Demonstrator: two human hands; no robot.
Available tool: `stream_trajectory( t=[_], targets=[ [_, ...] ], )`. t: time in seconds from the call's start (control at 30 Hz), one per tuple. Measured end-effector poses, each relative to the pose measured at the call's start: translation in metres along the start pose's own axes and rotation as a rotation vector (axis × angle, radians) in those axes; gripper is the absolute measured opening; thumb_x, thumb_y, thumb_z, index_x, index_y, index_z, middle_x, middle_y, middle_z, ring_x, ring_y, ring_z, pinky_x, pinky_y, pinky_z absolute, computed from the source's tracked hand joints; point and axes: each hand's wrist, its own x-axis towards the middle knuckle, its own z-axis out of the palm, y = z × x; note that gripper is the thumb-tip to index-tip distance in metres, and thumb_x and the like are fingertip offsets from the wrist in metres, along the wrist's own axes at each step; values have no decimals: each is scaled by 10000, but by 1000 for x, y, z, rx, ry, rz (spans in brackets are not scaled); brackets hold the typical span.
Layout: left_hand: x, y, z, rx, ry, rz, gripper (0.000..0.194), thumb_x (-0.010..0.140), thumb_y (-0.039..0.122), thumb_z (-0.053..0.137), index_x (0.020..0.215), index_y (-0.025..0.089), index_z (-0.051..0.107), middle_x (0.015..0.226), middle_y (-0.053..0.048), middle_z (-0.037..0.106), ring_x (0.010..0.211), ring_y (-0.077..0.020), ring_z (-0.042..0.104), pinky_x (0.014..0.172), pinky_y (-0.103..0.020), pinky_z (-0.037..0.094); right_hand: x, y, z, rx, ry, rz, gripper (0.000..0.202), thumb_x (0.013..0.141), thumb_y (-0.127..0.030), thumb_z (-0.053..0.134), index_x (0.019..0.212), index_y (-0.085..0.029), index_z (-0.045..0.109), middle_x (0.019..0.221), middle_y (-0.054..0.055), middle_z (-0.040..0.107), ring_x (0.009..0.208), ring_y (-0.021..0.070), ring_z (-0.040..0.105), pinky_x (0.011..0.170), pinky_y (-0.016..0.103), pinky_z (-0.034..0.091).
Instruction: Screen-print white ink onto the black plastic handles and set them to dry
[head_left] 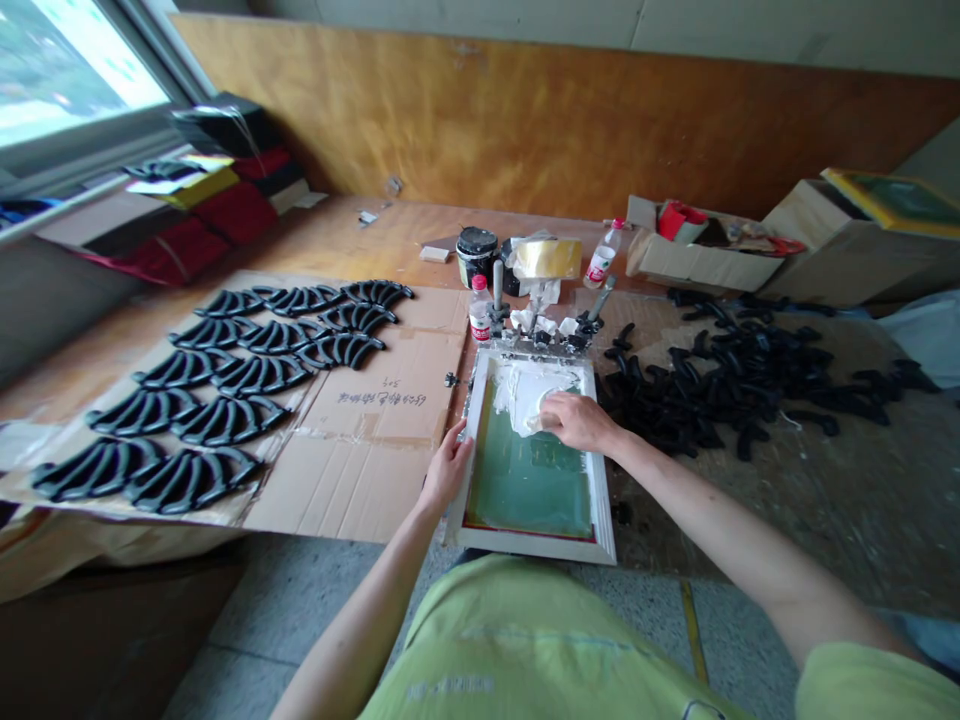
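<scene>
A screen-printing frame (606, 535) with a green mesh lies in front of me, its far end at the metal clamps (541, 340). Thick white ink (517, 385) is smeared over the far part of the mesh. My right hand (581, 422) is closed on a white wad (541, 408), perhaps a cloth, pressed to the mesh at the edge of the ink; its exact kind is partly hidden by my fingers. Along the frame's left side, my left hand (448, 465) grips the rail with its fingers curled against it.
Rows of curved black pieces (232, 370) lie on cardboard (352, 450) at left. A loose heap of black pieces (720, 375) is at right. Behind the frame stand two red-capped bottles (480, 308), a black tub (476, 255) and an open carton (705, 258).
</scene>
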Motion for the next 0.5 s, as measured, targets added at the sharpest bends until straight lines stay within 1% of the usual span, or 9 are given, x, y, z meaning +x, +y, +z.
stream_trajectory(
  t=[0.07, 0.1, 0.2, 0.27, 0.33, 0.37, 0.43, 0.5],
  targets=[
    [1, -1, 0, -28, -5, -3, 649, 826, 542, 546, 1373, 196, 495, 841, -32, 667, 716, -167, 603, 651, -265, 463, 6, 1, 6, -34, 85, 71, 158, 791, -62, 533, 839, -172, 637, 848, 65, 626, 876, 208, 548, 756, 299, 441],
    [2, -1, 0, -41, -12, -4, 658, 821, 544, 552, 1374, 191, 493, 834, -31, 665, 708, -163, 601, 641, -259, 461, 6, -1, 10, -51, 113, 71, 183, 792, -46, 515, 850, -165, 640, 864, 76, 628, 900, 217, 545, 770, 309, 443],
    [1, 2, -1, -67, -35, -13, 679, 811, 546, 562, 1381, 185, 483, 804, -24, 659, 674, -152, 590, 606, -246, 450, -5, -9, 21, -40, 117, -35, 218, 802, -39, 500, 906, -156, 652, 889, 89, 636, 943, 226, 540, 818, 326, 449],
    [-1, 8, -1, -86, -36, -30, 691, 797, 548, 578, 1376, 182, 489, 787, -20, 658, 653, -152, 587, 584, -244, 445, -8, -11, 20, 6, 106, -60, 184, 821, -74, 528, 917, -167, 655, 876, 75, 642, 925, 215, 552, 825, 318, 453],
    [-5, 19, -4, -109, -34, -40, 701, 782, 543, 598, 1371, 177, 496, 757, -14, 653, 641, -152, 585, 575, -242, 445, 1, -7, 13, 48, 122, 9, 137, 841, -142, 575, 939, -189, 658, 880, 55, 653, 885, 199, 574, 798, 301, 459],
    [-8, 26, -6, -122, -35, -39, 709, 774, 538, 611, 1372, 176, 494, 745, -12, 652, 635, -151, 583, 573, -240, 446, 11, -3, 7, 59, 142, 67, 156, 843, -180, 602, 987, -202, 658, 908, 49, 663, 876, 196, 585, 787, 296, 461],
    [-15, 43, -12, -158, -45, -36, 724, 762, 539, 631, 1376, 182, 488, 751, -16, 666, 619, -146, 580, 559, -233, 445, 36, 9, -9, 60, 186, 197, 333, 824, -236, 656, 1154, -242, 620, 997, 42, 679, 884, 200, 605, 777, 295, 465],
    [-21, 64, -20, -221, -69, -47, 693, 779, 581, 595, 1349, 196, 518, 791, -34, 690, 594, -145, 581, 526, -234, 442, 55, 28, -30, 43, 216, 317, 505, 804, -265, 681, 1290, -282, 547, 1038, 37, 688, 875, 207, 621, 769, 300, 467]
  ],
)
